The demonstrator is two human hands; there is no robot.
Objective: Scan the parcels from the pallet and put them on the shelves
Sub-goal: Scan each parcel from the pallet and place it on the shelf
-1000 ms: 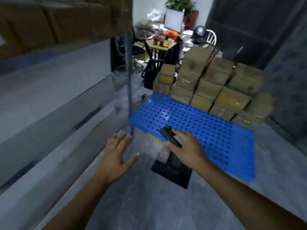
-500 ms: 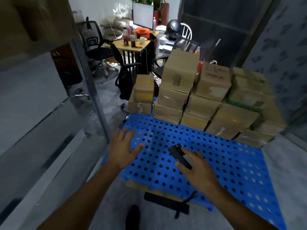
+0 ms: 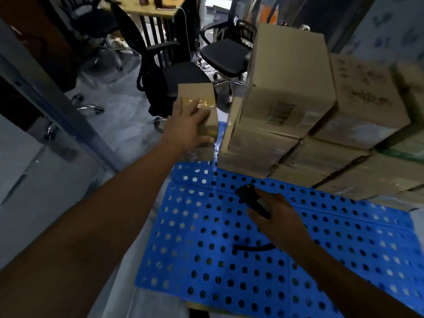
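Cardboard parcels [image 3: 286, 92] are stacked in tiers along the far right of the blue pallet [image 3: 206, 249], and one small parcel [image 3: 202, 92] sits apart at the far left corner, on top of a lower box [image 3: 204, 153] and just beside the main stack. The likeliest slip comes from lifting that small parcel one-handed. Its top is covered in glossy tape, and the hand lies on it rather than round it, so a quick pull could let it slide off toward the floor on the left, where the office chairs [image 3: 165, 72] stand close. Dragging it could also shift the lower box, which sits right at the pallet's edge. Its label is not visible from this angle, so it may need turning before the scanner [image 3: 251, 199] can read it, and turning it with only one free hand adds to the chance of a drop. The grey shelf post [image 3: 57, 106] rises near on the left, and a parcel swung that way could knock against it. The left hand [image 3: 185, 127] is at the end of a long, nearly straight arm, its palm on the near edge of the small parcel. Its fingers are laid fairly flat across the taped top, and the thumb is spread along the near side; no closed grasp shows. The right hand [image 3: 280, 223] hovers low over the bare middle of the pallet, its fingers wrapped round the black scanner, which points far and left toward the parcels.
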